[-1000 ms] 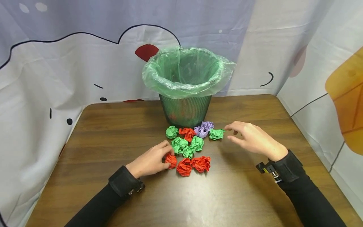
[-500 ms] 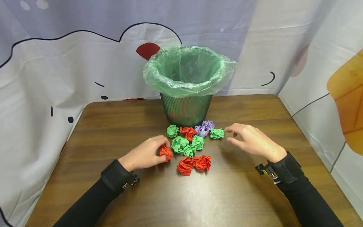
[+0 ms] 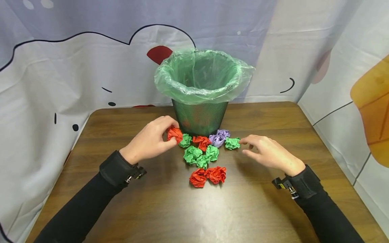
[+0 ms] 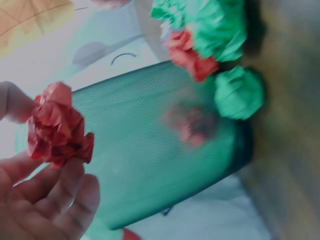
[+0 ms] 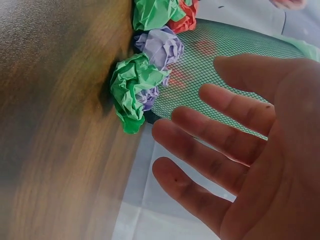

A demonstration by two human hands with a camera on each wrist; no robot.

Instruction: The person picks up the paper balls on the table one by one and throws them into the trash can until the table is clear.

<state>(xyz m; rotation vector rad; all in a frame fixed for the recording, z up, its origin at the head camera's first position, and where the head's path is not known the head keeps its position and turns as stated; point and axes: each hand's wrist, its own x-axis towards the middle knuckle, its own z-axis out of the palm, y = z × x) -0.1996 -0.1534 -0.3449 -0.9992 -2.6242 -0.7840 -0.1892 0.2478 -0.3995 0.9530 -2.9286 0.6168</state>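
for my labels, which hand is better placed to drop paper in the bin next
Probably the left hand: it holds a red paper ball beside the bin. The right hand holds nothing, near a green ball.

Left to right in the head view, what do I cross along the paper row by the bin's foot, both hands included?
Left hand, held red paper ball, first green paper ball, resting red paper ball, purple crumpled paper, second green paper ball, right hand.

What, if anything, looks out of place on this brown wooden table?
Crumpled red, green and purple paper balls lie on the table, outside the green-lined mesh wastebasket: odd, since such scraps usually go inside. Nothing else stands out; the wastebasket is upright.
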